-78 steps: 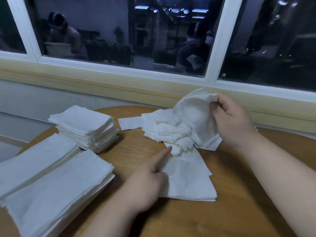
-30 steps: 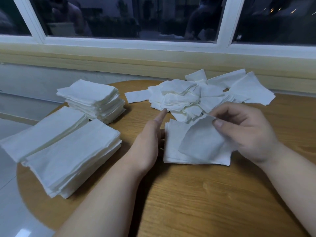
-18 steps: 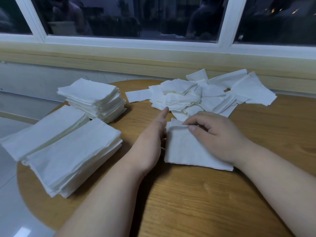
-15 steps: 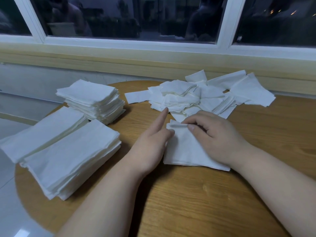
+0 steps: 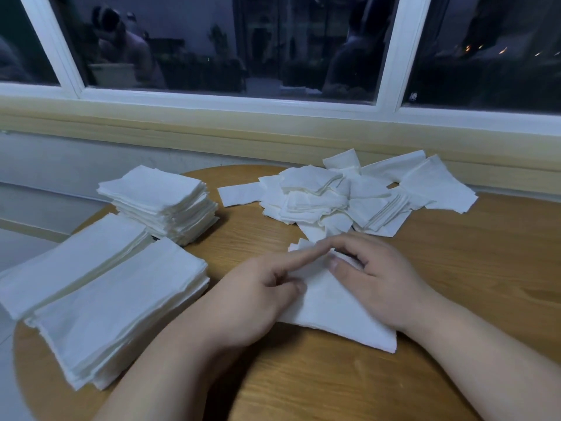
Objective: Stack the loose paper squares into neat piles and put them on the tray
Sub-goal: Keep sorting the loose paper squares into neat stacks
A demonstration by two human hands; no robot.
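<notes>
Two hands pressing small pile at bench centre, L hand index straight, R hand fingers half-bent, nothing gripped, loose heap at 12 o'clock.

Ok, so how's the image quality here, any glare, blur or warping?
Head view: dim, bluish light, no harsh glare; head view: the window glass mirrors the room; head view: the yellow ledge bows, so wide-angle distortion; head view: the left hand has a slightly soft forefinger, while the loose heap is fairly sharp.
</notes>
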